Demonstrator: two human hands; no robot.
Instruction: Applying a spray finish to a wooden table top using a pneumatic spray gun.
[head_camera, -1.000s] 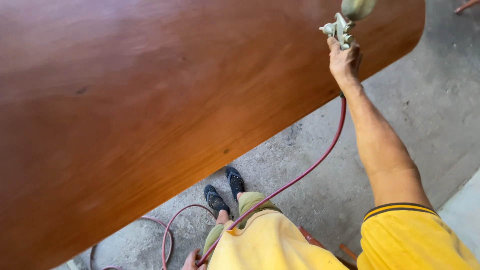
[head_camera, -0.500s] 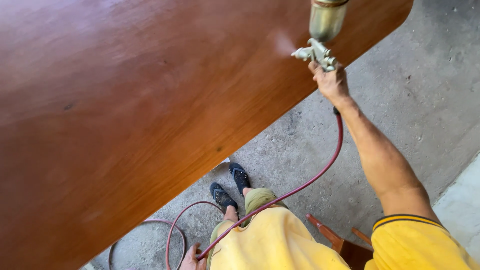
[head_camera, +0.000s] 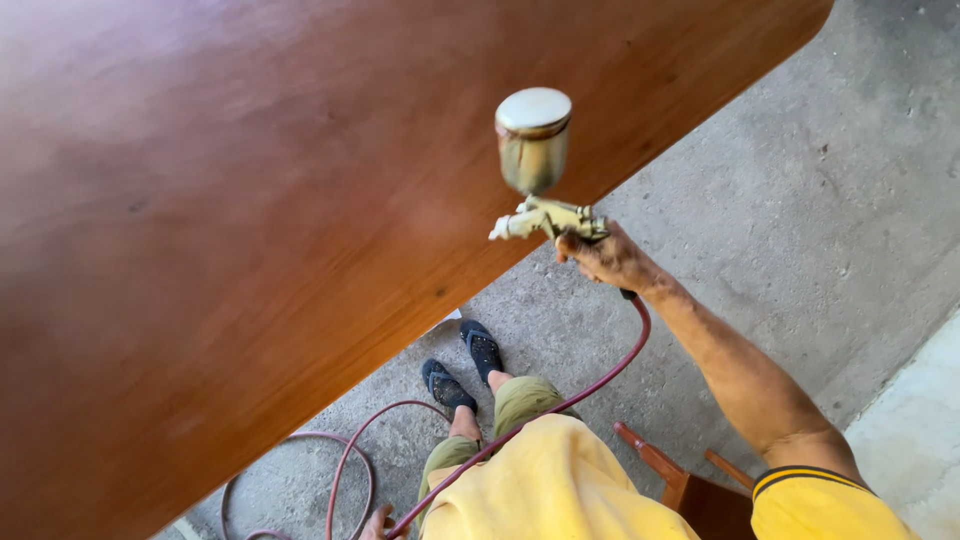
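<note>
Panel: a large reddish-brown wooden panel (head_camera: 250, 200) with a glossy, rounded edge is seen filling the upper left of the view, above a grey concrete floor (head_camera: 800, 200).
Floor: bare concrete is shown at right, with a paler slab at the lower right corner.
Hose: a red hose (head_camera: 560, 400) is run from the gun's handle down past the yellow shirt and is looped on the floor at lower left.
Spray gun: a metal spray gun (head_camera: 545, 215), topped by a round lidded cup (head_camera: 533, 140), is held just over the panel's edge, nozzle pointed left.
Right hand: the right hand (head_camera: 610, 258) is closed tightly round the gun's handle.
Left hand: only fingertips of the left hand (head_camera: 378, 520) are seen at the bottom edge, beside the hose; the grip cannot be told.
Labels: none can be made out on the cup.
</note>
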